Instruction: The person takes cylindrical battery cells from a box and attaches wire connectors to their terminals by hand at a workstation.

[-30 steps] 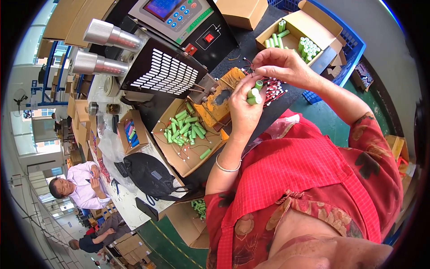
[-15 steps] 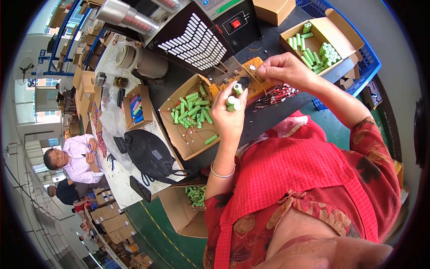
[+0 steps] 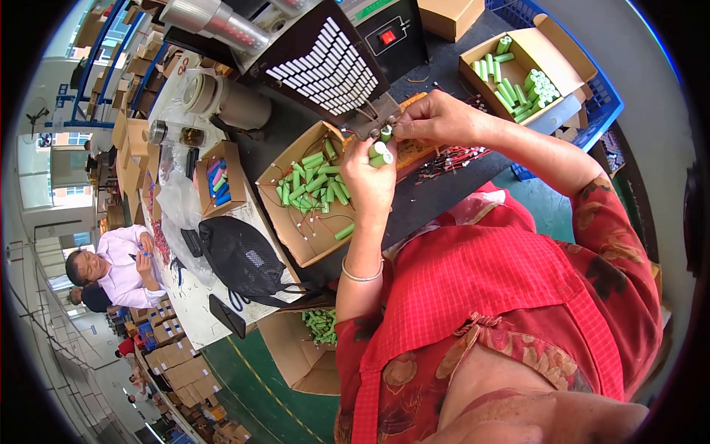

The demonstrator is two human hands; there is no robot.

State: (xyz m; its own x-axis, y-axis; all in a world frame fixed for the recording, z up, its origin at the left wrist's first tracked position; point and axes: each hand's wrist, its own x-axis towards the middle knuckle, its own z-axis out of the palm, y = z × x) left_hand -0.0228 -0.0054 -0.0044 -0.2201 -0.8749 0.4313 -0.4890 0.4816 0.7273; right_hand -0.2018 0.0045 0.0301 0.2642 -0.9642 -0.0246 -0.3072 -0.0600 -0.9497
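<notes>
Several green cylindrical battery cells [image 3: 379, 157] are gripped in my left hand [image 3: 368, 185], their pale ends facing up. One of them reaches in under the metal electrode arms [image 3: 376, 118] of a black bench machine [image 3: 325, 70], apparently a spot welder. Thumb and fingers of my right hand [image 3: 440, 122] are pinched together at that cell's end. Whatever they hold is too small to make out. Below my right hand lies a bundle of red and black wires with white connectors [image 3: 451, 163], beside an orange block [image 3: 414, 155].
An open cardboard box [image 3: 318, 229] of wired green cells stands left of my left hand. Another box of green cells [image 3: 566, 59] sits at the far right by a blue crate [image 3: 610, 111]. A black mesh bag [image 3: 240, 251] and a flask [image 3: 240, 103] are further left; a person [image 3: 122, 259] works beyond.
My right hand has moved left and down to the cell's end. My left hand has shifted slightly up and left with the cells, bringing one under the electrode arms.
</notes>
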